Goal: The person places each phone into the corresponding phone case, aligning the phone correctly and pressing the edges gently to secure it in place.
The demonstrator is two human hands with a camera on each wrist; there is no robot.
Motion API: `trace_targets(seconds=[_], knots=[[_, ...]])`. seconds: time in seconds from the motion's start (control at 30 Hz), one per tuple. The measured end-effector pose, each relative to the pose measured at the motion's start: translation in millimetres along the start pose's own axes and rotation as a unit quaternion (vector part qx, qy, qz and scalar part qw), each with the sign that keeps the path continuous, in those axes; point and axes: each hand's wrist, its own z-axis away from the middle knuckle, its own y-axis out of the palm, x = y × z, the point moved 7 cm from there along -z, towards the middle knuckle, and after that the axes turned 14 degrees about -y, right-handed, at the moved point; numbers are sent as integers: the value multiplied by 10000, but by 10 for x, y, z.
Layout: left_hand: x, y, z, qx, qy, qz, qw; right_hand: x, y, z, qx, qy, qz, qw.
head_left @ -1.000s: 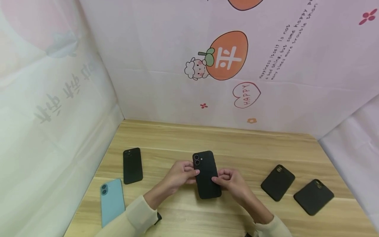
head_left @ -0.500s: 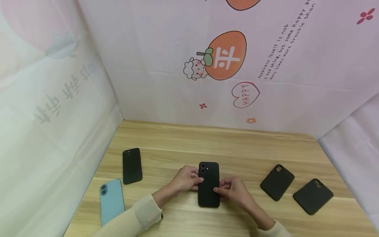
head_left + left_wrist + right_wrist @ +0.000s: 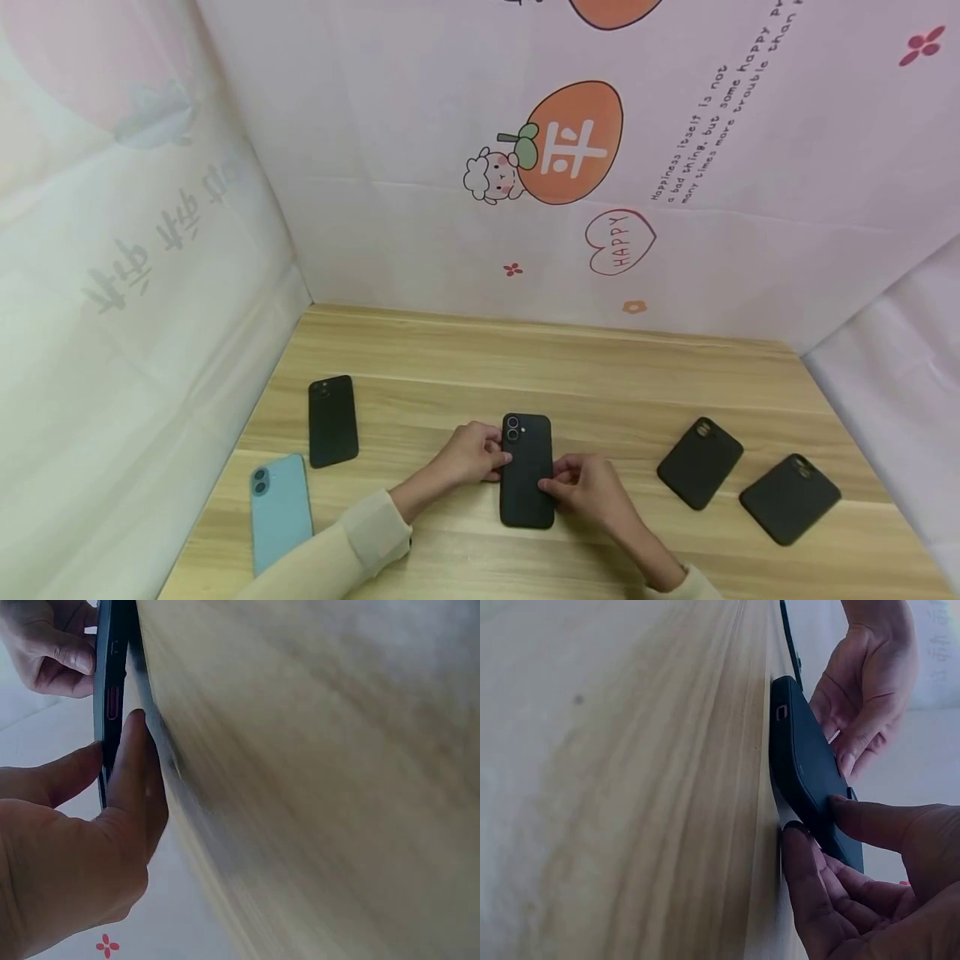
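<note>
A phone in a black case [image 3: 527, 483] lies between my hands, back side up, its two lenses at the upper left. My left hand [image 3: 468, 452] pinches its left edge, thumb on the back and fingers underneath. From the other side my right hand [image 3: 588, 485] pinches the right edge lower down, thumb also on top. In the left wrist view the side of the cased phone [image 3: 111, 690] shows a slot with a reddish button. The right wrist view shows a port opening in the end of the case, with the cased phone close to the tabletop.
A light blue phone [image 3: 281, 512] and a black phone or case [image 3: 333, 421] lie at the left of the wooden table [image 3: 450, 350]. Two black phone cases [image 3: 701, 463] [image 3: 791, 500] lie at the right. Printed cloth [image 3: 405, 225] walls the back and sides.
Both hands have brought the cased phone nearer to the front edge and turned it from slightly tilted to nearly straight. Over the last half second it has barely moved.
</note>
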Motion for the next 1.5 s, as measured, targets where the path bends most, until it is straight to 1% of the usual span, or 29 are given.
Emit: trace_targets(seconds=[0.07, 0.13, 0.4, 0.6, 0.73, 1.07, 1.2, 1.37, 1.5], knots=[[-8, -2, -6, -64, 63, -226, 9997, 5, 1, -7, -27, -50, 211, 9998], [-7, -1, -11, -82, 77, -290, 9995, 7, 3, -14, -61, -72, 376, 9992], [-2, -7, -11, -172, 43, -298, 9994, 46, -6, -10, -259, 18, 841, 9961], [-23, -17, 20, -283, -55, -329, 9990, 71, 4, -19, -280, -95, 1049, 9940], [-29, -25, 18, -353, -110, -386, 9986, 70, 9, -19, -281, -138, 1172, 9926], [-26, -34, 6, -529, -37, -492, 9974, 110, 14, -8, -324, -89, 1383, 9898], [-36, -34, 8, -514, -56, -543, 9972, 120, 13, -7, -314, -106, 1455, 9888], [-33, -34, 11, -433, -176, -663, 9967, 126, 21, -4, -292, -125, 1579, 9869], [-22, -41, 48, -351, -237, -779, 9961, 130, 24, 1, -186, -44, 1639, 9863]])
